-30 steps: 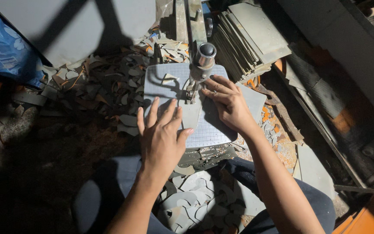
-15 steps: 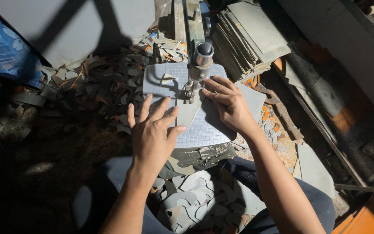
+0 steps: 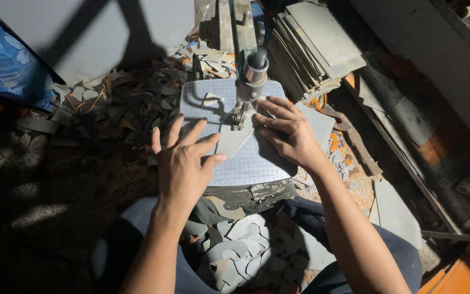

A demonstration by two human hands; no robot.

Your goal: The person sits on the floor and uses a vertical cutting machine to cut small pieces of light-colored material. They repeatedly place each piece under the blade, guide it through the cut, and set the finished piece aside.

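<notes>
Looking down from the head view, my left hand (image 3: 183, 163) sits lower and further left than a moment ago, drawn back toward the bottom edge of the grey gridded saw table (image 3: 257, 163); its fingers are spread and flat, released, gripping nothing, only the thumb tip reaching the table's lower left edge. My right hand (image 3: 289, 133) has hardly moved: flat, fingers extended, it presses on the thin grey sheet piece (image 3: 234, 140) at centre frame, holding it down rather than clenching it. That piece is a pale, smooth, pointed wedge lying on the table just below the blade and the metal arm with its rounded knob (image 3: 255, 68).

Ridged squares pattern the table surface. A stack of flat grey sheets (image 3: 316, 46) leans at upper right. Curled, jagged offcuts (image 3: 115, 103), grey and rust-brown, litter the upper left, and smooth curved cut-outs (image 3: 246, 256) pile at bottom centre between my knees.
</notes>
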